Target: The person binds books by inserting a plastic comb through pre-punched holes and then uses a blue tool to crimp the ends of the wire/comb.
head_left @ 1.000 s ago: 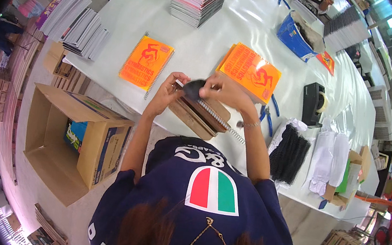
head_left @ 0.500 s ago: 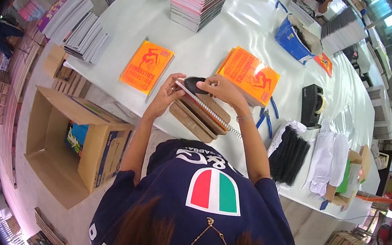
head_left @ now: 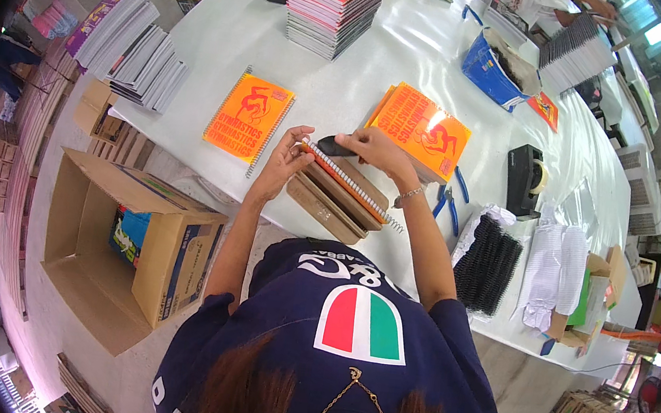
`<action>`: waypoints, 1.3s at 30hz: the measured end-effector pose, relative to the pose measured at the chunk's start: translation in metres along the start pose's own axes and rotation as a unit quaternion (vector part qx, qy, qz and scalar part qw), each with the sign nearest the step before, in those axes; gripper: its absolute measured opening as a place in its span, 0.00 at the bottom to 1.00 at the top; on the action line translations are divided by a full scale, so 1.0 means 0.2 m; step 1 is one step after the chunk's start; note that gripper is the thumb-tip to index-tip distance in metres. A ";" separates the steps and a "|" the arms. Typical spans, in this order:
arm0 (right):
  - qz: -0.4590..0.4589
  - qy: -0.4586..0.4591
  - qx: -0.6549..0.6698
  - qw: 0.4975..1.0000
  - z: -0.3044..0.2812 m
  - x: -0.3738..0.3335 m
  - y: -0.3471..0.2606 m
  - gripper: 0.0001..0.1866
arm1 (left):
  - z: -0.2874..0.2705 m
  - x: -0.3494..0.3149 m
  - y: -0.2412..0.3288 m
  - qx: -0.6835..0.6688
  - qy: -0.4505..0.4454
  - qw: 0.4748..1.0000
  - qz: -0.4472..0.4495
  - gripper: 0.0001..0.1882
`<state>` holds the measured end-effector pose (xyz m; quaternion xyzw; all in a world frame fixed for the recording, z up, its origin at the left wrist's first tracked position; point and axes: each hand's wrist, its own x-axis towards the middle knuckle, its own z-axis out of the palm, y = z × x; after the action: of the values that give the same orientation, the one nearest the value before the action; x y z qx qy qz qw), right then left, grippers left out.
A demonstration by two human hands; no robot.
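Note:
An orange-covered notebook [head_left: 349, 183] stands spine up in a slotted brown wooden holder [head_left: 320, 208] at the table's near edge. A spiral coil [head_left: 395, 225] runs along its punched spine, and the loose end sticks out past the near right corner. My left hand [head_left: 279, 170] grips the notebook's far left end, fingers curled close to the spine. In my right hand [head_left: 381, 152] is a smooth black rounded piece [head_left: 334, 146], held over the spine near my left fingertips; its kind I cannot make out.
An orange spiral notebook [head_left: 249, 120] lies to the left, and a stack of orange notebooks [head_left: 424, 132] sits beyond my right hand. Blue-handled pliers [head_left: 448, 207], a black tape dispenser [head_left: 524, 180] and black coils [head_left: 489, 261] are to the right. An open cardboard box [head_left: 153, 260] stands lower left.
The black piece has tilted in my right hand and now shows narrower. My left hand stays at the notebook's end. Another person's arm now shows at the far right of the table.

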<state>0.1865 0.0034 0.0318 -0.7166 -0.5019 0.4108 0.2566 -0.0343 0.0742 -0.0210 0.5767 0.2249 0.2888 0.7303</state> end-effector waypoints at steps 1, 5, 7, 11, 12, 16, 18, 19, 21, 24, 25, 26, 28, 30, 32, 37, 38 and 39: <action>-0.001 0.002 0.001 1.000 0.01 0.00 0.03 0.31 | 0.01 -0.01 -0.01 -0.012 -0.001 1.000 -0.005 0.26; -0.050 -0.042 0.083 0.994 0.08 0.01 0.15 0.30 | 0.02 0.01 0.04 -0.002 -0.016 1.000 -0.008 0.25; -0.045 0.007 0.111 0.993 0.08 0.03 0.22 0.27 | 0.01 0.03 0.02 0.025 -0.019 0.999 -0.017 0.23; -0.046 0.146 0.265 0.952 0.14 -0.17 0.42 0.19 | 0.07 0.00 -0.07 -0.008 0.052 0.998 0.025 0.17; -0.036 0.176 0.223 0.958 0.14 -0.24 0.49 0.18 | 0.11 -0.02 -0.09 -0.022 0.103 0.993 0.046 0.15; 0.020 0.369 -0.139 0.919 0.22 -0.63 0.71 0.22 | 0.24 -0.13 -0.20 0.017 0.153 0.984 0.087 0.11; 0.141 0.410 -0.251 0.866 0.33 -0.82 0.74 0.28 | 0.34 -0.18 -0.17 0.045 0.142 0.985 0.085 0.10; 0.195 0.427 -0.283 0.836 0.41 -0.90 0.79 0.31 | 0.36 -0.20 -0.16 0.072 0.129 0.985 0.087 0.10; 0.239 0.405 -0.274 0.839 0.50 -1.02 0.85 0.36 | 0.38 -0.21 -0.14 0.064 0.109 0.989 0.073 0.09; 0.223 0.394 -0.264 0.852 0.54 -1.09 0.79 0.33 | 0.39 -0.21 -0.10 0.131 0.090 0.984 0.077 0.08; 0.227 0.394 -0.262 0.851 0.54 -1.10 0.78 0.33 | 0.38 -0.21 -0.11 0.135 0.094 0.982 0.093 0.07; 0.202 0.431 -0.180 0.861 0.54 -1.09 0.77 0.31 | 0.38 -0.21 -0.11 0.139 0.097 0.979 0.110 0.07; 0.116 0.506 -0.102 0.848 0.50 -1.04 0.64 0.28 | 0.39 -0.21 -0.08 0.138 0.102 0.981 0.092 0.07; 0.069 0.522 -0.049 0.849 0.47 -0.97 0.40 0.28 | 0.39 -0.21 -0.07 0.138 0.106 0.982 0.074 0.08; -0.016 0.505 0.000 0.863 0.46 -0.91 0.23 0.28 | 0.38 -0.20 -0.07 0.144 0.096 0.981 0.083 0.09; -0.109 0.392 -0.028 0.913 0.51 -0.81 -0.01 0.30 | 0.37 -0.20 -0.06 0.125 0.065 0.987 0.080 0.10; -0.112 0.383 -0.037 0.916 0.53 -0.79 -0.02 0.30 | 0.37 -0.20 -0.06 0.098 0.058 0.991 0.064 0.11; -0.114 0.373 -0.045 0.919 0.53 -0.77 -0.02 0.29 | 0.37 -0.21 -0.05 0.098 0.058 0.991 0.064 0.11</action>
<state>0.0694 -0.1437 0.0294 -0.7664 -0.4663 0.0581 0.4380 -0.0136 -0.0084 -0.0130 0.6407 0.2569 0.3443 0.6364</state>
